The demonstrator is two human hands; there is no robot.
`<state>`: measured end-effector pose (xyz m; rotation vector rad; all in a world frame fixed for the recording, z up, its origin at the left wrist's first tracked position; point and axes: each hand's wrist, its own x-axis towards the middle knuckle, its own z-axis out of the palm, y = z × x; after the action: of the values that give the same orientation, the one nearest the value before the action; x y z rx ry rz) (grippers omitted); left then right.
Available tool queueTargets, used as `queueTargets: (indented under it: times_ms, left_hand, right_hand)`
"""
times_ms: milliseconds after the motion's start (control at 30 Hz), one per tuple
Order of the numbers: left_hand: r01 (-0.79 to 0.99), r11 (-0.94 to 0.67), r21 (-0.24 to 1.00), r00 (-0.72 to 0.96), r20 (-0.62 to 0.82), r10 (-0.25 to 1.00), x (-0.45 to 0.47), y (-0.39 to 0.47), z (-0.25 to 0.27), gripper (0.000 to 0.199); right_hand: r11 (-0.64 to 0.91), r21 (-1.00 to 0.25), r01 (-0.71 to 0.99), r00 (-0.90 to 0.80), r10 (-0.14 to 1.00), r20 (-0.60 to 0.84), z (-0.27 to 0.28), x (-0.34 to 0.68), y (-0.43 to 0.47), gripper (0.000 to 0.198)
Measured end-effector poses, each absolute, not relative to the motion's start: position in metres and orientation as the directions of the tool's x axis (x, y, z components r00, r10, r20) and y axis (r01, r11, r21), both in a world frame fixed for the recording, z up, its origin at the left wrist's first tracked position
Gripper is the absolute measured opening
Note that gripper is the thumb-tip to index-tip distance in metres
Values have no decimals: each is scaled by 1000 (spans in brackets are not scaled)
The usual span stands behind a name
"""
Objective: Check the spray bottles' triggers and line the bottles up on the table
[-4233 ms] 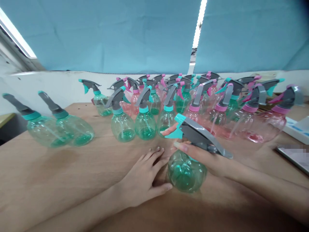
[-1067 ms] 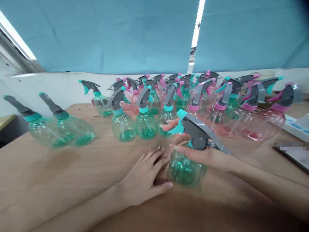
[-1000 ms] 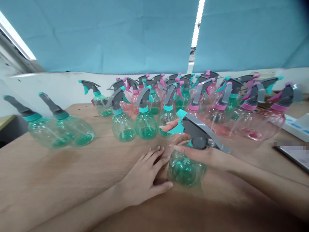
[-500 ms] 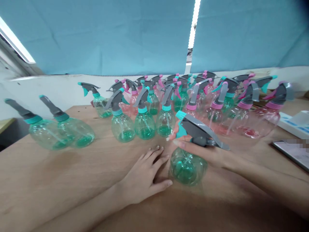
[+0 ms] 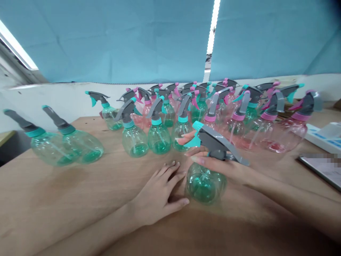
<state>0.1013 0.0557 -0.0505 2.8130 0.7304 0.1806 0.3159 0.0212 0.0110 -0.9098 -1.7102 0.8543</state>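
Observation:
My right hand is wrapped round the neck of a clear green spray bottle with a grey head and a turquoise trigger. The bottle stands upright on the wooden table, its nozzle pointing to the left. One or two fingers reach out past the trigger; the others curl behind the neck. Left of that bottle, my left hand lies flat on the table, fingers spread and holding nothing. Three green spray bottles stand in a row just beyond it, the middle one among them.
Several pink spray bottles crowd the right and back. Two green bottles stand apart at the left. A phone lies at the right edge, near a white power strip. Blue cloth hangs behind.
The fingers of my right hand have stretched forward to the left around the trigger. The bottle in it has shifted very slightly. My left hand stays in place.

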Motion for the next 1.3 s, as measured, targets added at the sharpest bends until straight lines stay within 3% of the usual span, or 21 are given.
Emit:
queueTargets:
  times_ms: [433,600,933,1300]
  left_hand:
    - [480,-847,230,867,26,498,102,55,-47,64]
    - [470,-848,244,868,45,494,102,55,-47,63]
    - [458,-850,261,868,77,491,101,55,-49,62]
    - [464,-849,254,866,72,495,102,55,-49,62]
  right_hand:
    - [491,-822,288,-231,869,438,-10,320,27,12]
    - [503,-819,275,-150,864,481,0,317,25,4]
    - [471,-863,183,-223,875,430,7,314,24,42]
    - [453,-876,163,-248,879,408,8,316,24,48]
